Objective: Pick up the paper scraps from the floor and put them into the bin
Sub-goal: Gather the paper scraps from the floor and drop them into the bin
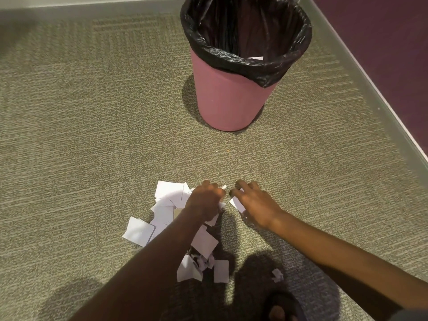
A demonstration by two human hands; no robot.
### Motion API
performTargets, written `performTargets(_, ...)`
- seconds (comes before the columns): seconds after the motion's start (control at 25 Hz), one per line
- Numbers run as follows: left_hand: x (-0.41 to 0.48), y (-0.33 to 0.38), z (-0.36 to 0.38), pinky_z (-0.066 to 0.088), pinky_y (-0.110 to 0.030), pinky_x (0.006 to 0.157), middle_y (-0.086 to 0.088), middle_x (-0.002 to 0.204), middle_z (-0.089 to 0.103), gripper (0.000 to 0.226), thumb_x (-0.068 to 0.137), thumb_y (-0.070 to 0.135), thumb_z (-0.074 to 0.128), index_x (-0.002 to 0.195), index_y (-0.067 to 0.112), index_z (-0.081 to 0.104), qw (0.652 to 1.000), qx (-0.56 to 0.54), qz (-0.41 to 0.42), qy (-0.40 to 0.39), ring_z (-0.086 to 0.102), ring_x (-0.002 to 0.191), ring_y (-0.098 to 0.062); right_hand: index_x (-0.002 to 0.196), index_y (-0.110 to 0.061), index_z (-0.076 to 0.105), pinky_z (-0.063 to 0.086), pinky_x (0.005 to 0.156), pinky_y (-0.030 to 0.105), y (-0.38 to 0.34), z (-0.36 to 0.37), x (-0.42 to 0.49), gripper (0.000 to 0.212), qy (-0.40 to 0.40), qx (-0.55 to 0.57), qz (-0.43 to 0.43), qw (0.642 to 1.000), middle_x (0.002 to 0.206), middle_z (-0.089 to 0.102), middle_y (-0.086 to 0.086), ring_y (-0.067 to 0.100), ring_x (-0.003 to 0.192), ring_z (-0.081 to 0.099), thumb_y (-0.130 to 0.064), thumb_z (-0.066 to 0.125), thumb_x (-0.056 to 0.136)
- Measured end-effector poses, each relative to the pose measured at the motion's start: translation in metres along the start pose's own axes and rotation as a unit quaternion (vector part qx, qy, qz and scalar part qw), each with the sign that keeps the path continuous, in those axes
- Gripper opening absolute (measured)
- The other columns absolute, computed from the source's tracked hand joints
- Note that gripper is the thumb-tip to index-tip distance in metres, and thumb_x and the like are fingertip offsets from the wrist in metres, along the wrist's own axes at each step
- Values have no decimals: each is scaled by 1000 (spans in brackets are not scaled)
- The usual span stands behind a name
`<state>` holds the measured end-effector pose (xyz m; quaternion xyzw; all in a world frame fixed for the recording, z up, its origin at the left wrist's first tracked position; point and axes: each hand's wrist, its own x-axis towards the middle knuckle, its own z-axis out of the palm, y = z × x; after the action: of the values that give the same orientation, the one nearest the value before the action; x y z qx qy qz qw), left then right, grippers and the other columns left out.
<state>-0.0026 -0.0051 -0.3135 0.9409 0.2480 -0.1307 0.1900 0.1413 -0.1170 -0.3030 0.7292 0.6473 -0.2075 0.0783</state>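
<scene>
A heap of white paper scraps (165, 208) lies on the grey-green carpet low in the middle of the head view. My left hand (207, 200) is closed over scraps at the heap's far right edge, white paper poking out between its fingers. My right hand (254, 203) is just beside it, fingers curled down on a white scrap (237, 203). A small crumpled scrap (277, 275) sits apart, under my right forearm. The pink bin (228, 100) with a black liner (261, 68) stands upright beyond the hands; a bit of white paper shows inside it.
A pale skirting and purple wall (393, 54) run diagonally along the right, close behind the bin. My sandalled foot (281, 309) is at the bottom edge. Open carpet (81, 135) stretches to the left and between the hands and the bin.
</scene>
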Motion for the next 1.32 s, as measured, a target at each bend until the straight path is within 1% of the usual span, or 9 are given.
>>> performTargets(0.36, -2, 1, 3, 49, -39, 82, -11, 115, 58, 29, 87, 14, 63, 115, 11, 58, 1000, 27, -11, 7, 48, 112, -29, 132, -10, 47, 51, 84, 30, 1, 6, 2, 54, 41, 40, -4, 998, 126, 53, 7, 24, 106, 52, 8, 61, 83)
performTargets(0.56, 0, -4, 9, 47, -37, 80, -11, 114, 59, 28, 85, 11, 62, 112, 11, 58, 1000, 22, -4, -1, 52, 109, -30, 113, -2, 60, 52, 84, 45, 17, -4, 3, 28, 1, 160, 52, 986, 106, 62, 17, 36, 98, 61, 3, 57, 85)
performTargets(0.68, 9, -13, -20, 44, -32, 74, -11, 110, 60, 19, 79, 17, 70, 95, 16, 59, 992, -82, -24, -91, 58, 102, -30, 98, -7, 65, 53, 83, 38, 31, -46, 0, 17, -31, 226, 66, 971, 92, 65, 4, 22, 89, 62, 4, 61, 85)
performTargets(0.8, 12, -18, -120, 47, -27, 52, -9, 92, 65, 23, 76, 15, 79, 76, 20, 57, 954, -255, -44, -149, 64, 73, -21, 95, -14, 68, 53, 78, 30, 36, -127, -13, 21, -56, 360, 44, 930, 95, 68, -3, 13, 89, 67, 4, 67, 85)
performTargets(0.92, -8, -4, -253, 43, -21, 44, -12, 81, 69, 18, 76, 14, 79, 77, 9, 62, 952, -306, 3, -13, 62, 58, -12, 105, -5, 66, 57, 59, 27, 27, -220, -30, 21, 74, 502, 8, 862, 95, 74, 9, 20, 79, 75, 2, 67, 86)
performTargets(1.08, -3, 14, -351, 40, -17, 36, -5, 75, 65, 23, 75, 13, 80, 80, 9, 58, 869, -406, -8, 284, 61, 47, -3, 105, -1, 61, 61, 69, 37, 27, -310, -10, 23, 356, 593, -18, 722, 99, 69, 18, 29, 83, 75, 5, 68, 85)
performTargets(1.16, 31, 14, -370, 42, -19, 39, -4, 72, 62, 26, 73, 11, 80, 75, 11, 54, 847, -425, -58, 316, 64, 55, -11, 96, -6, 62, 61, 70, 39, 38, -332, 29, 20, 428, 595, 21, 680, 99, 68, 17, 28, 81, 75, 7, 67, 81)
performTargets(1.24, 69, 10, -373, 49, -25, 46, -8, 79, 66, 24, 69, 8, 82, 78, 8, 59, 857, -412, -121, 284, 66, 66, -20, 87, -14, 62, 60, 69, 34, 50, -337, 69, 19, 447, 571, 89, 683, 93, 68, 9, 22, 80, 73, -1, 67, 74)
performTargets(1.32, 99, 7, -364, 56, -32, 50, -16, 93, 71, 28, 68, 5, 83, 87, 0, 64, 852, -429, -163, 252, 70, 70, -27, 85, -19, 60, 54, 66, 25, 53, -329, 102, 8, 424, 528, 134, 723, 88, 66, 1, 15, 80, 66, -13, 64, 83)
